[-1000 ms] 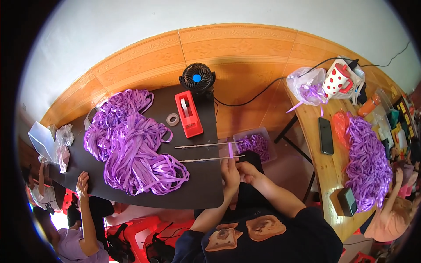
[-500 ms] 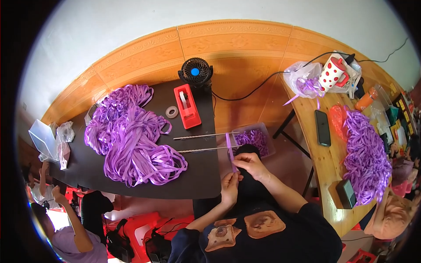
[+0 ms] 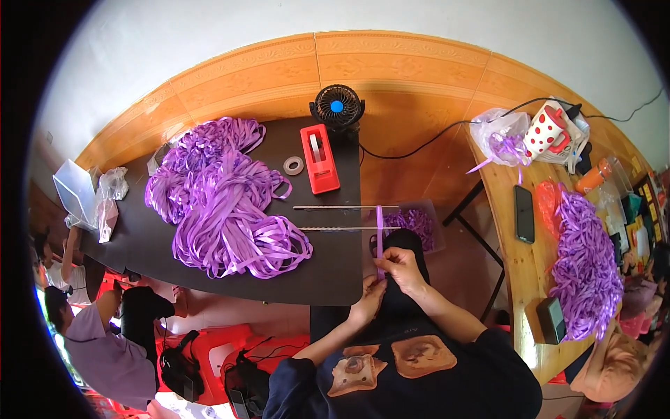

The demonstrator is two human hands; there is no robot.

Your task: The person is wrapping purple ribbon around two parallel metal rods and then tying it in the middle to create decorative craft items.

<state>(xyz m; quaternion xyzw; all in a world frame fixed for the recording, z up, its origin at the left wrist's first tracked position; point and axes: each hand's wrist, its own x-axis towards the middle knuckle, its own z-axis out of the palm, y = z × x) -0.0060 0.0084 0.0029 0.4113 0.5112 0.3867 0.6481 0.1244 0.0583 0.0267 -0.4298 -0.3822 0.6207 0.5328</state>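
A purple ribbon (image 3: 380, 234) crosses two thin metal rods (image 3: 317, 207) that stick out past the right edge of the dark table. Its near end runs down to my hands, which are close together. My right hand (image 3: 403, 269) pinches the ribbon between thumb and fingers. Just below and to the left, my left hand (image 3: 368, 300) is closed on the ribbon's lower end, its fingertips partly hidden. Beneath the rod tips, a clear plastic bin (image 3: 438, 241) holds purple ribbon pieces (image 3: 412, 225).
On the dark table (image 3: 328, 269) lie large purple ribbon bundles (image 3: 223, 202), a tape roll (image 3: 293, 165), a red tape dispenser (image 3: 319, 160) and a small black fan (image 3: 337, 106). The wooden table (image 3: 502, 279) at right carries a phone (image 3: 524, 214), more ribbon (image 3: 586, 265) and a dotted cup (image 3: 546, 131). Another person (image 3: 108, 346) sits at left.
The whole scene has shifted a little to the right in view. The slanted ribbon now runs straighter, with both hands still on it. At left, the other person's raised arm has come down.
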